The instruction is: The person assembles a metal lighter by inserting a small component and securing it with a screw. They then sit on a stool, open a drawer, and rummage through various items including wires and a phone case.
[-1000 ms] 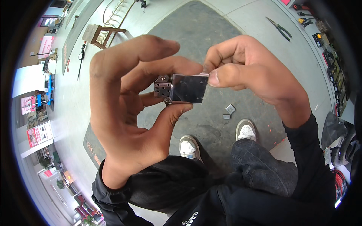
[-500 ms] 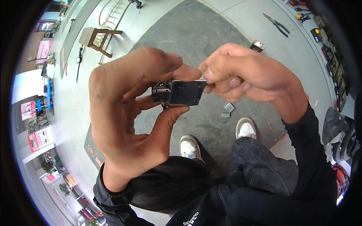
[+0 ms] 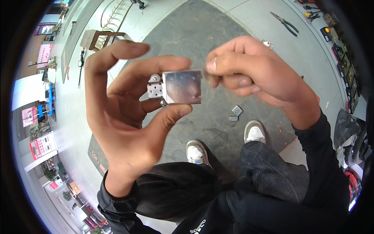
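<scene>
Head view: fingers of the left hand [image 3: 126, 121] were clamped on a metal lighter insert [image 3: 182, 86], thumb pressed under its lower edge, another finger laid along its upper edge. Index finger stood raised, clear of the metal. The insert was held in the air over the dark mat [image 3: 187, 35], lying on its side, its perforated end pointing left toward the palm, a small round metal part at the upper corner of that end. Broad face shiny, with soft reflections.

Fingers of the right hand [image 3: 261, 74] were drawn together, thumb laid against the bent index finger, just beside the insert's right end. Tips blurred; could not tell whether anything small was pinched there.

Farther down, two small silvery pieces [image 3: 237, 111] lay close together on the mat, toward its near right edge. One was squarish and set askew; the other showed as a narrower block. Nearer the body, two white-topped shoes [image 3: 255, 133] stood on the mat, the pieces just beyond the right one's toe.

Outside the mat's far right edge, pliers [image 3: 284, 24] lay on the pale floor [image 3: 241, 11], tips pointing away. A red-and-white tip [image 3: 267, 44] showed from behind the right hand. Past the mat's far left edge stood a wooden stool [image 3: 91, 39]. Tool cases [image 3: 339, 60] lined the floor's right side.
</scene>
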`<action>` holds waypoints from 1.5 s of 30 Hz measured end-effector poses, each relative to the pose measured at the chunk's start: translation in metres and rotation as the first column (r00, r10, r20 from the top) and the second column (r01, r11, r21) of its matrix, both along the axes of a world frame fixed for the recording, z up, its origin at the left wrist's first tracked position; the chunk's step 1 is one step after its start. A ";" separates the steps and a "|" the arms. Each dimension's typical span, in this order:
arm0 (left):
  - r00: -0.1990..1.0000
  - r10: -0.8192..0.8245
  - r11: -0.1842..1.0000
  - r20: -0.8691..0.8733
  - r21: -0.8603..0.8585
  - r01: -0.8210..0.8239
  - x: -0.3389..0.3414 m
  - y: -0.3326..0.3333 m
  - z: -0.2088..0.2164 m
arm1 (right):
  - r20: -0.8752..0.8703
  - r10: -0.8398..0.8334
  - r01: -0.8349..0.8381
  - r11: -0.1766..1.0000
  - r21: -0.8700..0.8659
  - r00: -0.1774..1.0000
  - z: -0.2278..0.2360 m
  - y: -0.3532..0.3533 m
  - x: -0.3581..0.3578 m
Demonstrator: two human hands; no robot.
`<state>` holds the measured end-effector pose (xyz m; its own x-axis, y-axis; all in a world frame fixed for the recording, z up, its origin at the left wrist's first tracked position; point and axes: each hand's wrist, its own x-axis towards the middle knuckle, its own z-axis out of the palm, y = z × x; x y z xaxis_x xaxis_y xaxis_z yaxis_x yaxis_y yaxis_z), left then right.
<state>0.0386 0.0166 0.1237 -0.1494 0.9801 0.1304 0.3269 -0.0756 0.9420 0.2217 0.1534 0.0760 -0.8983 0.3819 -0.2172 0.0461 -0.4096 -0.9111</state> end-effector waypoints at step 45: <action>0.505 -0.392 0.788 -0.769 0.002 0.615 -0.028 0.000 0.018 | -0.315 0.197 -0.331 0.825 -0.459 0.928 -0.046 0.001 -0.010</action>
<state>0.0109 0.0168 0.1414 0.6068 0.7693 0.1999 0.6889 -0.6345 0.3505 0.2122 0.1547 0.0297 -0.9971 0.0230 -0.0727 0.0239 -0.8115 -0.5839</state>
